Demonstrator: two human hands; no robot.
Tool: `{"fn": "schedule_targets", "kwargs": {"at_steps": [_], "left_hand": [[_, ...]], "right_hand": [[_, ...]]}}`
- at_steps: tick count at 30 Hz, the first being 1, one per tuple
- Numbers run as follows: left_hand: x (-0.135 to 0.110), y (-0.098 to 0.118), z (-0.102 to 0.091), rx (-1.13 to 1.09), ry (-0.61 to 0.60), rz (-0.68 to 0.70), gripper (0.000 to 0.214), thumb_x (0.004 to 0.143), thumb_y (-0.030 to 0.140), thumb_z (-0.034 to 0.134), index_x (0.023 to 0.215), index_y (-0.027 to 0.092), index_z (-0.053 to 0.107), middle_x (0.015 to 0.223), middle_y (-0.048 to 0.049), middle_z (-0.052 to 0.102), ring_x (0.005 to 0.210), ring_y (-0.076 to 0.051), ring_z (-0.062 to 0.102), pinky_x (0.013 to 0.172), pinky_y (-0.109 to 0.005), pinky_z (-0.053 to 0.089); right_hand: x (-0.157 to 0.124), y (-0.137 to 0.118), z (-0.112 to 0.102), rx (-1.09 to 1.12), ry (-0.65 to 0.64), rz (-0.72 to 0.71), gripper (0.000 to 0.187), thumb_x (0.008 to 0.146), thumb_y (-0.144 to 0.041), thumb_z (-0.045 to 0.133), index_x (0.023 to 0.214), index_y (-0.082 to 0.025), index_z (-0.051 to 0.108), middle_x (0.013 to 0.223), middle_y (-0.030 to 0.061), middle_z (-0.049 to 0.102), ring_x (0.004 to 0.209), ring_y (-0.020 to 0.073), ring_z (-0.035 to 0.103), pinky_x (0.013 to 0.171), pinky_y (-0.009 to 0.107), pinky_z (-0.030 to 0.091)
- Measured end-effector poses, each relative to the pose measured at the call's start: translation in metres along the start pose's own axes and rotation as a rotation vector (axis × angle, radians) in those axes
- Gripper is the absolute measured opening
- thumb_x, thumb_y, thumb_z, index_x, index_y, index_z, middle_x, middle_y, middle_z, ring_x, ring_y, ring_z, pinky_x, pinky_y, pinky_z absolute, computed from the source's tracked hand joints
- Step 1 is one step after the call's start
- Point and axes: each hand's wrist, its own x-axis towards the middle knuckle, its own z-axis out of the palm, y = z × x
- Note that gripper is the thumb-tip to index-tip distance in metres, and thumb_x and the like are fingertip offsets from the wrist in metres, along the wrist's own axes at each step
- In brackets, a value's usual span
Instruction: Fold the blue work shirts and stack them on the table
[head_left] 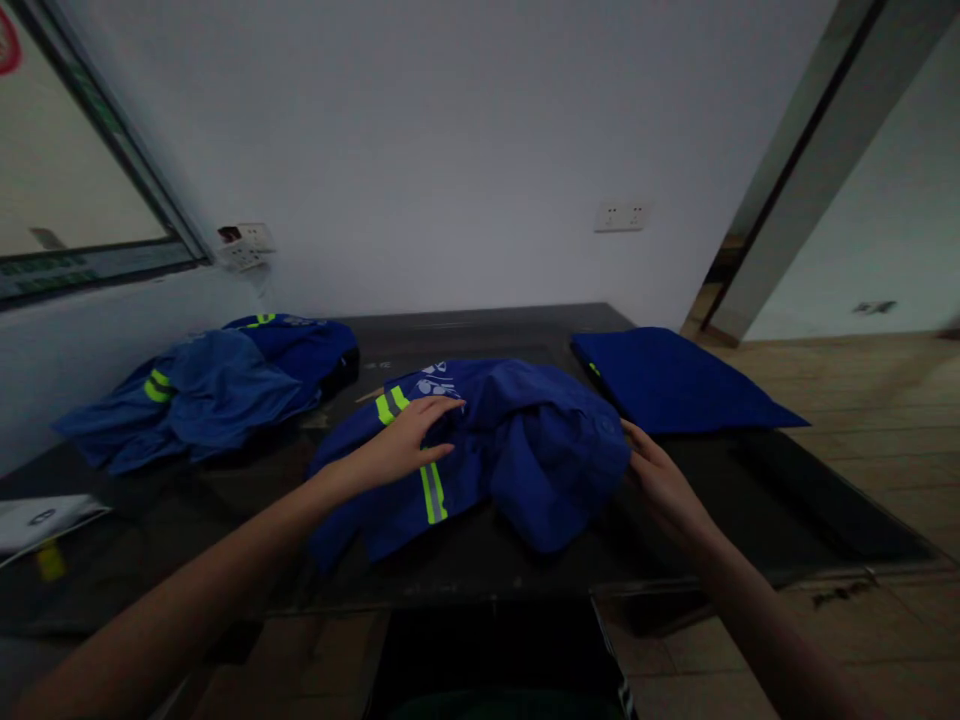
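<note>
A crumpled blue work jacket (pixel 517 440) with yellow-green and grey reflective bands and white print lies on the dark table in front of me. My left hand (pixel 412 435) rests over its left part, near a reflective band, thumb and fingers apart. At the jacket's right end, my right hand (pixel 664 485) touches the edge with its fingers stretched out. Some of those fingertips are hidden behind the cloth.
Left on the dark table (pixel 465 585) lies a heap of blue garments (pixel 217 390) with reflective bands. A flat folded blue garment (pixel 675 380) lies at the right, one corner overhanging the edge. A white device (pixel 45 520) with a cable sits at far left. A wall stands behind.
</note>
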Motion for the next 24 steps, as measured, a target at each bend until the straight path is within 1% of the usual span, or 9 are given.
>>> {"fn": "schedule_targets", "kwargs": {"at_steps": [3,5,9,12,15,18,20,22,24], "left_hand": [[0.002,-0.046,0.025,0.225,0.045,-0.108,0.062,0.081,0.034,0.065,0.138,0.022,0.044,0.141,-0.0129,0.045,0.13,-0.03,0.04,0.108,-0.046,0.034],[-0.001,-0.068,0.037,0.332,0.076,-0.182,0.061,0.081,0.033,0.064,0.138,0.022,0.044,0.138,-0.0137,0.047,0.126,-0.031,0.044,0.103,-0.045,0.038],[-0.007,-0.091,0.048,0.428,0.107,-0.27,0.03,0.091,0.028,0.047,0.117,0.019,0.059,0.111,-0.0121,0.061,0.105,-0.027,0.058,0.09,-0.039,0.045],[-0.006,-0.096,0.042,0.394,0.139,-0.283,0.028,0.095,0.026,0.035,0.1,0.019,0.062,0.099,-0.01,0.065,0.094,-0.024,0.061,0.083,-0.034,0.046],[-0.008,-0.098,0.023,0.257,0.244,-0.316,0.027,0.095,0.029,0.034,0.099,0.02,0.059,0.098,-0.0074,0.066,0.09,-0.022,0.061,0.079,-0.031,0.046],[-0.02,-0.093,-0.002,0.14,0.348,-0.364,0.026,0.093,0.035,0.038,0.102,0.02,0.057,0.087,-0.0042,0.065,0.078,-0.02,0.062,0.072,-0.029,0.046],[-0.035,-0.085,-0.014,0.096,0.346,-0.398,0.029,0.092,0.041,0.04,0.105,0.02,0.055,0.078,-0.0018,0.063,0.067,-0.018,0.06,0.066,-0.028,0.045],[-0.054,-0.077,-0.018,0.081,0.246,-0.363,0.031,0.09,0.044,0.044,0.105,0.02,0.056,0.079,-0.0017,0.063,0.068,-0.018,0.06,0.067,-0.028,0.047],[-0.076,-0.075,-0.016,0.109,0.124,-0.253,0.032,0.086,0.043,0.052,0.109,0.021,0.058,0.096,-0.0051,0.065,0.086,-0.021,0.062,0.08,-0.032,0.048]], "right_hand": [[-0.006,0.0,-0.017,0.029,0.1,0.058,0.057,0.078,-0.051,0.062,0.13,-0.03,0.051,0.115,0.0055,0.067,0.102,0.0206,0.065,0.085,0.035,0.055],[-0.013,-0.001,-0.022,0.041,0.102,0.067,0.063,0.078,-0.054,0.062,0.135,-0.032,0.046,0.11,0.0051,0.067,0.092,0.0187,0.066,0.078,0.033,0.057],[-0.029,-0.002,-0.015,-0.005,-0.096,0.093,0.077,0.075,-0.053,0.068,0.142,-0.031,0.037,0.107,0.0058,0.067,0.083,0.0181,0.066,0.064,0.029,0.057],[-0.031,0.002,-0.004,-0.038,-0.233,0.096,0.083,0.07,-0.045,0.075,0.142,-0.029,0.037,0.113,0.0082,0.066,0.081,0.019,0.066,0.06,0.029,0.056],[-0.025,0.005,0.004,-0.013,-0.259,0.083,0.081,0.065,-0.038,0.079,0.137,-0.026,0.042,0.111,0.0074,0.067,0.09,0.0215,0.067,0.076,0.035,0.056],[-0.017,0.002,0.003,0.007,-0.154,0.029,0.068,0.062,-0.034,0.081,0.124,-0.026,0.054,0.111,0.0052,0.068,0.099,0.0219,0.065,0.09,0.037,0.052],[-0.013,-0.004,-0.004,0.019,-0.037,-0.004,0.062,0.06,-0.034,0.081,0.117,-0.026,0.058,0.108,0.0039,0.068,0.096,0.0207,0.065,0.088,0.035,0.053],[-0.009,-0.011,-0.014,0.055,0.073,-0.02,0.062,0.059,-0.035,0.081,0.116,-0.027,0.058,0.103,0.0027,0.069,0.089,0.019,0.066,0.083,0.033,0.054],[-0.007,-0.017,-0.027,0.091,0.156,-0.018,0.064,0.059,-0.036,0.08,0.118,-0.029,0.058,0.098,0.002,0.069,0.083,0.0179,0.066,0.076,0.031,0.055]]}}
